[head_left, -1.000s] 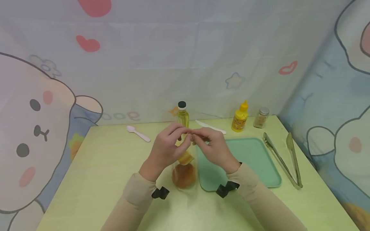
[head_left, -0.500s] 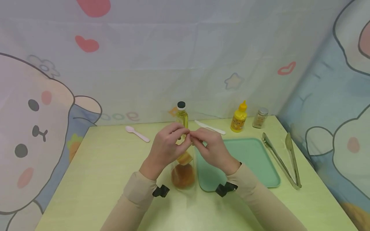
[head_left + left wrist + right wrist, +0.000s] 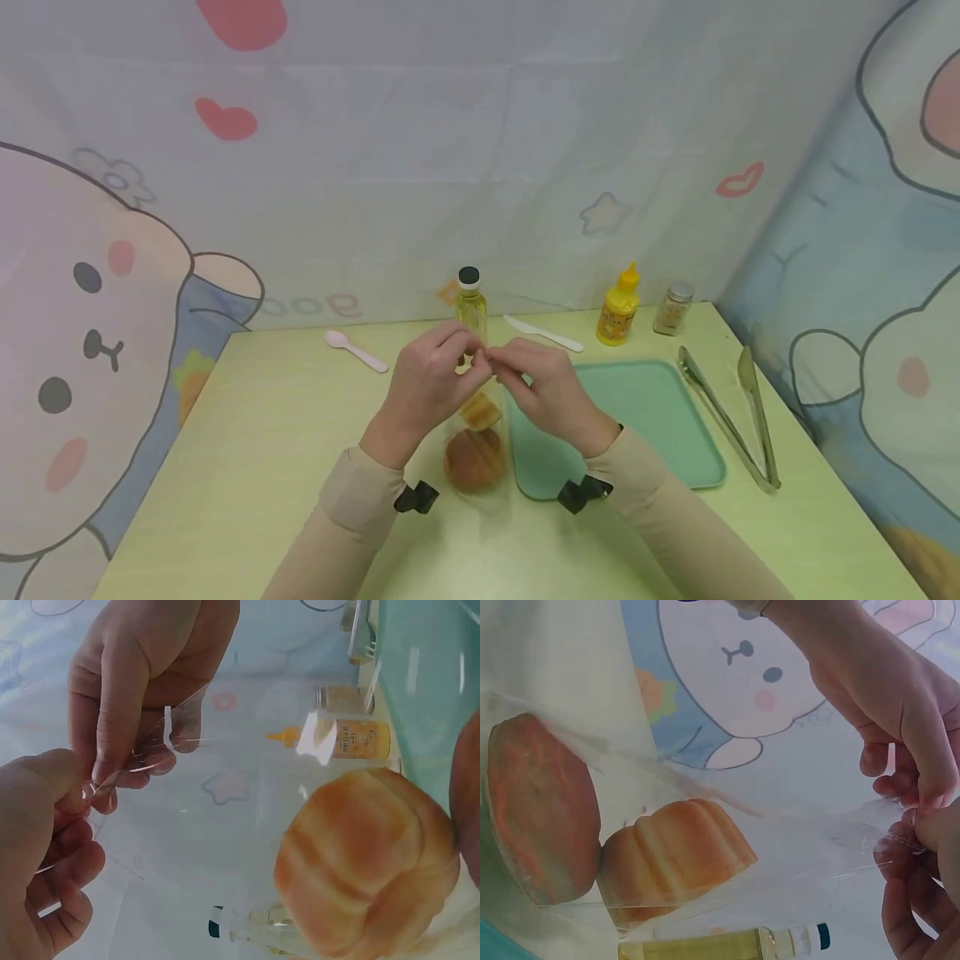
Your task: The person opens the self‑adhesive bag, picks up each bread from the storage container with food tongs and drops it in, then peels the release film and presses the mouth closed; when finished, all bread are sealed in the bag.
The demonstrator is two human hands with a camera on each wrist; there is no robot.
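A clear plastic bag (image 3: pixel 802 847) hangs between my hands, its top edge gathered at the fingertips. My left hand (image 3: pixel 427 383) pinches one side of that edge, and my right hand (image 3: pixel 555 387) pinches right beside it, the fingertips nearly touching. Inside the bag are a golden ridged piece of bread (image 3: pixel 679 855) and, below it, a rounder brown bun (image 3: pixel 544 810). In the head view the ridged bread (image 3: pixel 480 412) and the bun (image 3: pixel 475 460) show beneath the hands. The bag film is hard to make out there.
A green tray (image 3: pixel 637 425) lies to the right, with metal tongs (image 3: pixel 731 425) beyond it. Along the back stand an oil bottle (image 3: pixel 471 308), a yellow squeeze bottle (image 3: pixel 618 308) and a small jar (image 3: pixel 673 308). A white knife (image 3: pixel 543 333) and pink spoon (image 3: pixel 356 352) lie nearby.
Both hands stay at the top of the bag, with only slight shifts of the fingers. The right hand's fingertips have edged a little left and down. The bread hangs in nearly the same place.
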